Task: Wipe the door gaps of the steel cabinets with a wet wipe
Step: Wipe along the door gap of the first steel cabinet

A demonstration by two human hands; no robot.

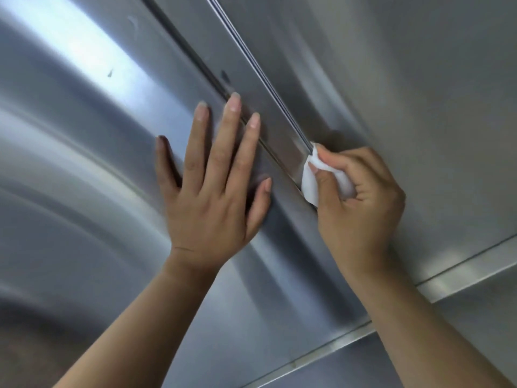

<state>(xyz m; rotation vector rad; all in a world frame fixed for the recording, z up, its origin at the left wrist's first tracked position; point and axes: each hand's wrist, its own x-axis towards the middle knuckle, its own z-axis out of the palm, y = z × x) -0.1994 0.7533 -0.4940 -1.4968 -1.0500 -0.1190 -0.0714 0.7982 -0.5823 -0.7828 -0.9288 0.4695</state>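
- Head view: the left hand lies flat, fingers straight and spread, on the left brushed steel cabinet door. It grasps nothing, and its ring and little fingers reach the dark door gap at that door's right edge.
- The right hand is curled round a folded white wet wipe, pinching it between thumb and forefinger. The wipe's upper corner is pressed against the bright ridged seam along the left edge of the right steel door.
- The wipe sits low on that seam, above the horizontal steel trim at the cabinet's lower edge. Most of the seam runs on uncovered towards the top edge.
- To wipe well, I judge the folded edge should be pushed into the groove rather than skated over it, then drawn along in one steady line.
- The flat left hand should press enough to stop the door flexing.
- Refold to a clean face once the wipe greys, and the dark gap probably wants its own pass.
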